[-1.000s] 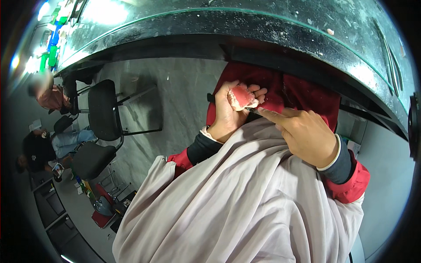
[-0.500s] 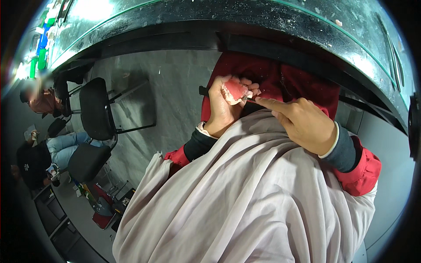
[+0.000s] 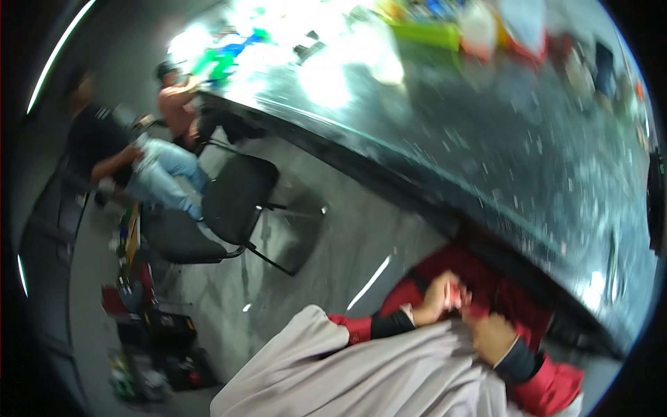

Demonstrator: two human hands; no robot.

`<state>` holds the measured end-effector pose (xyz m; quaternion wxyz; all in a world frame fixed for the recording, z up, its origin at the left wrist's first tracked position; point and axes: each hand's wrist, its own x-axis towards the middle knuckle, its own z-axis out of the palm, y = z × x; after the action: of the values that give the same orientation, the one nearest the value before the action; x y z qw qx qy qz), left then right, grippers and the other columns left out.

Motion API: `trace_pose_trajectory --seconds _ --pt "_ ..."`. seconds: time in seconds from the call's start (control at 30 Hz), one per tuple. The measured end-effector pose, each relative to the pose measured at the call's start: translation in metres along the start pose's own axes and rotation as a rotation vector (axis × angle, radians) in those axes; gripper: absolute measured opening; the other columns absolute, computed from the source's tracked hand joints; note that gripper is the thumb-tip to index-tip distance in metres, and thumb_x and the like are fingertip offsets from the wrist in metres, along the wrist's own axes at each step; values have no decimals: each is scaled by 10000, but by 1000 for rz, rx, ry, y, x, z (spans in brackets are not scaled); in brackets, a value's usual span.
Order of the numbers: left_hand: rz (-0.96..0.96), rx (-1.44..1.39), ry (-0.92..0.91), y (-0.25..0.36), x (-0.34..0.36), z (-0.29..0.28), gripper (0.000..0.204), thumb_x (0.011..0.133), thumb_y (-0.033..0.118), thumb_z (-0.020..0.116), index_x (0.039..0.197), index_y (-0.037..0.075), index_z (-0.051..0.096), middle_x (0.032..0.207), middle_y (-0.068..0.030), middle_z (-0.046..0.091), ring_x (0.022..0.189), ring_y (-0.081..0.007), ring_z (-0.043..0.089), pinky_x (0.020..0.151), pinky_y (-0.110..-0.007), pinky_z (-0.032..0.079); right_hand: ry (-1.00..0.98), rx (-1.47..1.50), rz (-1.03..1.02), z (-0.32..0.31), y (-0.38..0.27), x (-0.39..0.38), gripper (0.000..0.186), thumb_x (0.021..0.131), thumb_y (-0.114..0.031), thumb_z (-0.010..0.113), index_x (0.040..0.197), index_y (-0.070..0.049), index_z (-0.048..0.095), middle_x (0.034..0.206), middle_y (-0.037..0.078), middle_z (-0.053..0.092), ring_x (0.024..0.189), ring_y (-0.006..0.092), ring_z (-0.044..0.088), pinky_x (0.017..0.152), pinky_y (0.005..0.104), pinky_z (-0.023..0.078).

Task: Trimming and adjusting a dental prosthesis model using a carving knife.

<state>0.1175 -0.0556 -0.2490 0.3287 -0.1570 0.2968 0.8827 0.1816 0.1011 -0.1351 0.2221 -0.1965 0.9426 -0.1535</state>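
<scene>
My left hand [image 3: 436,299] is curled around a small pink and white object [image 3: 455,297], held over my lap below the table edge. My right hand [image 3: 490,337] rests just to its right on the pale grey cloth [image 3: 389,375] that covers my knees; its fingers reach toward the pink object, and the blur hides whether they touch it. Both forearms wear dark cuffs and red sleeves. Red fabric [image 3: 479,278] lies under the hands.
A long dark speckled table [image 3: 500,139] runs across the upper right, with bright bags and clutter at its far end. A black chair [image 3: 229,205] stands on the grey floor to the left. Two people [image 3: 149,156] sit beyond it. Boxes and bottles lie at lower left.
The view has swung up and to the left, so the hands now sit low and small in the picture. The left hand still grips the pink object; the right hand stays beside it.
</scene>
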Motion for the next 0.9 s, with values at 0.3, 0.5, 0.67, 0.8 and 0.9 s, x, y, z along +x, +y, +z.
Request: trace_pose_trajectory --seconds 0.3,0.5,0.67,0.8,0.9 --pt "87 -112 159 -4 11 6 260 824 284 502 630 121 446 569 -31 451 529 -171 480 560 -314 441 266 365 -172 19 11 23 288 795 -56 515 1061 -8 616 621 248 534 548 300 620 521 373 477" --pt "171 -110 92 -11 21 0 243 801 289 522 629 132 451 565 -20 464 519 -158 480 510 -283 406 131 670 -92 25 28 30 279 803 -25 570 1076 23 608 537 143 491 557 22 401 481 246 384" --pt "109 -54 180 -15 18 -1 212 831 254 490 690 96 497 616 -37 505 566 -183 545 538 -318 464 -11 571 -57 19 48 35 321 789 -116 582 1107 -132 625 751 239 587 691 322 643 605 348 490" --pt "131 -78 155 -9 12 -1 223 836 245 467 695 77 505 634 -57 511 555 -207 554 533 -325 476 80 454 -161 5 30 33 327 801 -79 533 1115 -118 617 734 235 581 692 373 606 594 388 479" --pt "123 -69 157 -8 16 -8 239 830 239 456 685 59 517 635 -76 532 564 -211 565 510 -316 472 161 530 -84 14 18 33 359 801 -51 494 1138 -115 600 748 229 582 688 391 587 591 437 464"
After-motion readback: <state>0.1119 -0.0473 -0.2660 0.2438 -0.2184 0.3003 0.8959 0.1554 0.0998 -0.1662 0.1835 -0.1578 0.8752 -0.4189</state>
